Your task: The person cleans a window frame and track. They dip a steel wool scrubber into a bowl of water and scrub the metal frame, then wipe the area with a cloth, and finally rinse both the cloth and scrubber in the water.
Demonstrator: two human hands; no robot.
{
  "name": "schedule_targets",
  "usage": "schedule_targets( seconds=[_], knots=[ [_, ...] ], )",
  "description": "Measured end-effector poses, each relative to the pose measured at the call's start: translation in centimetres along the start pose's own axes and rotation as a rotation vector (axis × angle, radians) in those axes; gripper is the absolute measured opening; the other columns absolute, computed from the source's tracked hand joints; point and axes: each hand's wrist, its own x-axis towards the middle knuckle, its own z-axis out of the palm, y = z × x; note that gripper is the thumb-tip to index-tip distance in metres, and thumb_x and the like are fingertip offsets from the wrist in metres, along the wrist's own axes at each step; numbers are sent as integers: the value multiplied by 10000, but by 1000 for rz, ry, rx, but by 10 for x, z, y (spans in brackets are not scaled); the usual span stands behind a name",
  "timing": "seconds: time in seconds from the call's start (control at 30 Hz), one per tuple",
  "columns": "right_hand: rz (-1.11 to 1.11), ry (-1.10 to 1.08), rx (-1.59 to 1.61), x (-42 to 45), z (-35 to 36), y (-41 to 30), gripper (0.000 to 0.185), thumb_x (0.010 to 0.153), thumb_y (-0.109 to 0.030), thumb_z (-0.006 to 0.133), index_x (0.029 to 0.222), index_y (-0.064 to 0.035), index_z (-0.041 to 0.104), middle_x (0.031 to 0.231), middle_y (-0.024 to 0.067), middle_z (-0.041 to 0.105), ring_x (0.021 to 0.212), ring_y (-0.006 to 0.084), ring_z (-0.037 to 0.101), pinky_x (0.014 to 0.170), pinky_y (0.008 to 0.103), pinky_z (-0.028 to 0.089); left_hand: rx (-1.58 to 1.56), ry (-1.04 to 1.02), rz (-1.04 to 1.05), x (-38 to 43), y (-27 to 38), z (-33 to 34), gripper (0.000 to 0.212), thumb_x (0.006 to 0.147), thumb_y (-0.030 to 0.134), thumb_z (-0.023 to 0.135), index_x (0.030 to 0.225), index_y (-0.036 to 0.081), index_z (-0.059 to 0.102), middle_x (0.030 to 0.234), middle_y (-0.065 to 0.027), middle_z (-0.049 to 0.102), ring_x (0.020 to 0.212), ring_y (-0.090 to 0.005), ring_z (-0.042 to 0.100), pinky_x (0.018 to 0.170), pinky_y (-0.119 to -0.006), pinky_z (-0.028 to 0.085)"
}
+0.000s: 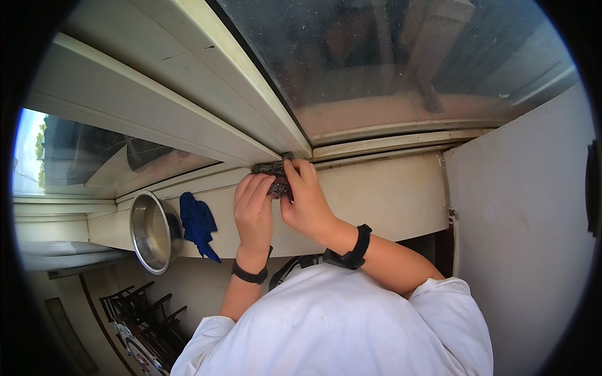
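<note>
My left hand (256, 204) and my right hand (308, 202) come together at the foot of the window frame, both gripping a dark, speckled cloth-like bundle (269, 168). Part of the bundle touches the lower end of the frame post, and my fingers hide some of it. Left of my hands a blue cloth (197, 223) lies crumpled on the sill, with one end hanging over the front edge. Beside it stands a stainless steel basin (151, 232) holding some cloudy liquid.
A pale sill (376, 197) runs below the sliding window track (395, 143). Above are dusty glass (348, 61) and a wide frame post (197, 51). A white panel (517, 188) bounds the right side. Dark chairs (141, 305) stand at lower left.
</note>
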Motion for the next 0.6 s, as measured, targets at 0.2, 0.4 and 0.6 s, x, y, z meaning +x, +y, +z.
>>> schedule_targets(
  seconds=[0.2, 0.4, 0.6],
  knots=[
    [129, -100, -92, -10, 14, 29, 598, 661, 125, 530, 1254, 157, 458, 1193, 272, 454, 1086, 424, 457, 955, 432, 421, 33, -94, 24, -19, -16, 22, 339, 685, -130, 622, 1002, -17, 663, 1052, -134, 665, 1065, -331, 585, 917, -402, 472],
    [-170, 53, -6, 14, -7, -19, 621, 651, 141, 526, 1268, 133, 448, 1181, 266, 450, 1066, 433, 452, 939, 455, 420, 15, 79, 44, 10, 9, -17, 348, 666, -141, 633, 987, -13, 669, 1037, -129, 674, 1060, -331, 593, 912, -393, 475],
    [-202, -36, -126, -3, -1, 22, 625, 642, 122, 556, 1254, 157, 438, 1174, 274, 454, 1068, 431, 458, 948, 453, 417, 17, -34, 1, -12, -6, 12, 332, 677, -121, 653, 991, -15, 673, 1054, -136, 670, 1088, -338, 587, 929, -397, 476]
  ],
)
